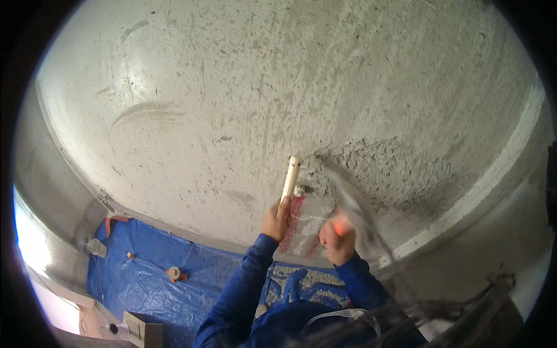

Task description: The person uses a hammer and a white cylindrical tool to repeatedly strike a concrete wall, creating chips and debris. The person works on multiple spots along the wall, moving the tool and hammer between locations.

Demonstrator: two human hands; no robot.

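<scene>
Your left hand (276, 220): fingers wrapped tight on the lower end of a cream bar (290, 180). Bar's tilted slightly right, its top end close to the left edge of the chipped patch (389, 174) on the concrete wall (191, 104); can't tell if it touches. Small pale fitting (299, 190) sits just right of the bar, red markings (294, 217) below it.

Your right hand (337, 239) is right of the left one, well apart: fingers curled round a blurred tool (351, 203), orange-red at the grip. Too smeared to tell its kind. Thin white line shows between your hands.

Floor: blue sheet (191, 255), white cup (97, 248) at its left edge, open box (143, 329) by its lower left corner.
</scene>
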